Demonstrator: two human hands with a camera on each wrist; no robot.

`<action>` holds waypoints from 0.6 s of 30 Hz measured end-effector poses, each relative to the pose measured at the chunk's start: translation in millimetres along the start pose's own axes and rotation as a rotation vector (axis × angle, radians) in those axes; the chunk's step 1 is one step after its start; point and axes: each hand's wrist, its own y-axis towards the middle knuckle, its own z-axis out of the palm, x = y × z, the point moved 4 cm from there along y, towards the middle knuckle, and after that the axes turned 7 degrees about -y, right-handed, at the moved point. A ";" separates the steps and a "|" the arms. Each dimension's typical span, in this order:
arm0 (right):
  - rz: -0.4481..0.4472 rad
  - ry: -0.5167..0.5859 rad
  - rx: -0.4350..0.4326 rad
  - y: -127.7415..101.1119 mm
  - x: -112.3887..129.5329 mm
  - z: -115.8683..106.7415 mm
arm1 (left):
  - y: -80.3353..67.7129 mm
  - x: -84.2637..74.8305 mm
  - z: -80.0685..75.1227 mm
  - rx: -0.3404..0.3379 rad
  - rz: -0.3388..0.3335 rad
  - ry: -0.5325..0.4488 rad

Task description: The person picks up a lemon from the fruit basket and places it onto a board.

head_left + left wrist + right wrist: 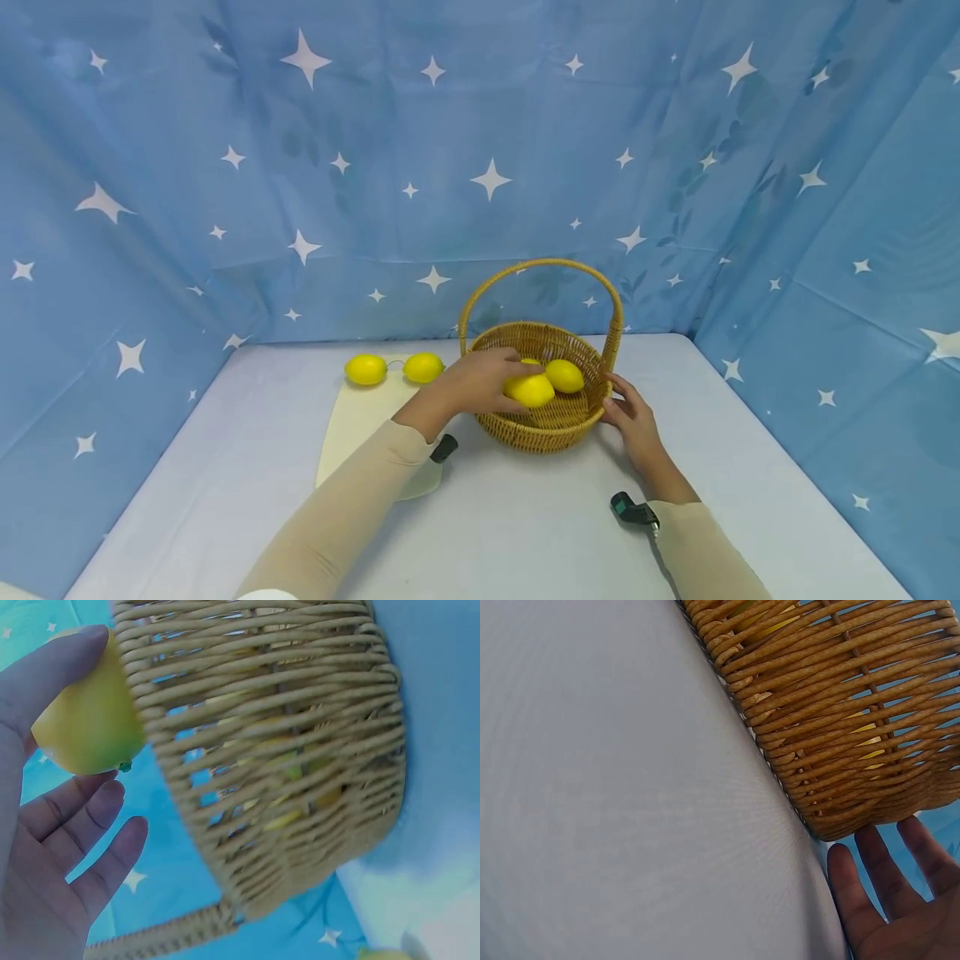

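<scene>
As my right hand (632, 423) rests straightened fingers against the basket (536, 440), my left hand (478, 380) pinches a lemon (531, 391) at its mouth, left of a second lemon (565, 377).

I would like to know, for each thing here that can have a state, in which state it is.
Left hand: holding a lemon
Held lemon: gripped, at the basket's opening
Basket: upright, with handle raised
Lemon inside: lying, not held
Right hand: fingers touching the basket's side
Two outer lemons: lying at the board's far end
Board: flat on the table
Curtain: hanging, creased
</scene>
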 end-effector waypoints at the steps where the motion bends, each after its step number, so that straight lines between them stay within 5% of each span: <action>1: 0.003 -0.003 -0.001 -0.4 -0.1 -0.1 | -4.0 -0.9 -4.1 -0.013 0.004 0.002; 7: 0.008 0.006 -0.005 0.3 -1.2 -1.8 | -25.5 0.4 -18.8 -0.064 0.017 0.032; 18: 0.010 0.021 -0.004 -0.4 -0.4 0.0 | -66.5 6.3 -19.1 -0.113 0.014 0.051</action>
